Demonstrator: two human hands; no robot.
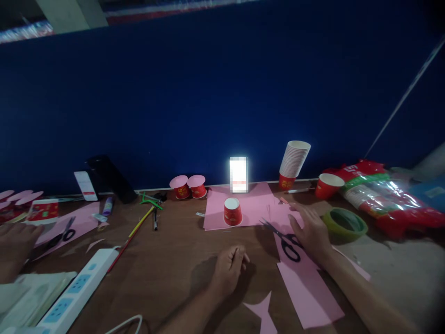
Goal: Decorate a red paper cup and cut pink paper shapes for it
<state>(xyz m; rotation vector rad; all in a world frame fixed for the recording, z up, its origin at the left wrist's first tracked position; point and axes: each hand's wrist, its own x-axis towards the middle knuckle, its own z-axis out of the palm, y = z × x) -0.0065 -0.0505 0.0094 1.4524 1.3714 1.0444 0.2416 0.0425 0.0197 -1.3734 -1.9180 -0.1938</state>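
Observation:
My left hand (230, 269) rests on the brown table (167, 264) in a loose fist; nothing shows in it. My right hand (310, 229) lies flat with fingers stretched out, palm down on a pink paper strip (306, 287), partly covering the handles of black scissors (283, 237). An upside-down red paper cup (232, 211) stands on a pink sheet (255, 206) just beyond both hands. A pink paper scrap (264, 311) lies near my left forearm.
A stack of paper cups (293, 162), a single red cup (327, 185), a green tape roll (345, 224) and a bagged pack (382, 195) are at the right. Two pink-topped cups (189, 186) and a lit phone (238, 175) stand by the blue wall. Another person's hand (15, 243), scissors (59, 236) and a power strip (79, 290) are left.

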